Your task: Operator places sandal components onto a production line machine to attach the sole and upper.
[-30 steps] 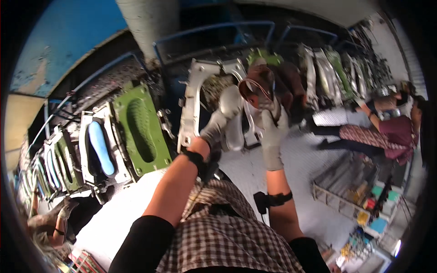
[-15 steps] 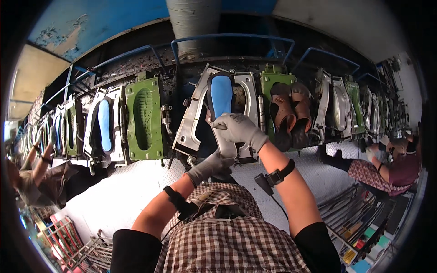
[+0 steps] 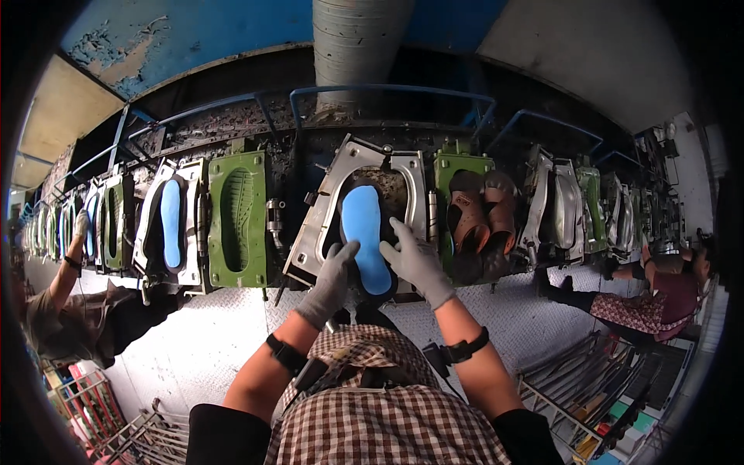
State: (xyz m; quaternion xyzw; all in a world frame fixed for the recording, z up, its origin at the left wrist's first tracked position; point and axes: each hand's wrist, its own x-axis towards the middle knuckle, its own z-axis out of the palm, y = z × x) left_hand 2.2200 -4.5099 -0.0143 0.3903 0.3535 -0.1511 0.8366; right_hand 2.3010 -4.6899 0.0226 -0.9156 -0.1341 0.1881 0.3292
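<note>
A blue insole [image 3: 365, 232] lies full length, face up, over a dark foot-shaped form in the open silver metal mould [image 3: 316, 225] before me. Its lower end hangs toward my apron. My left hand [image 3: 335, 279], in a grey glove, is at the insole's left edge with its fingers stretched out. On the other side my gloved right hand [image 3: 418, 263] has index finger and thumb spread apart, close to the right edge. Neither hand grips the insole; whether the fingertips touch it I cannot tell.
A green mould half [image 3: 238, 217] stands left of the silver one. On the right, brown clogs [image 3: 469, 213] rest on another green half [image 3: 446, 174]. More moulds line the bench both ways. Co-workers [image 3: 85, 318] sit at left and right; wire racks [image 3: 589, 387] stand behind.
Half a second ago both hands held the insole's lower part, which looked grey. Now it lies flat and blue all along, lower on the form, and the hands have parted to its sides.
</note>
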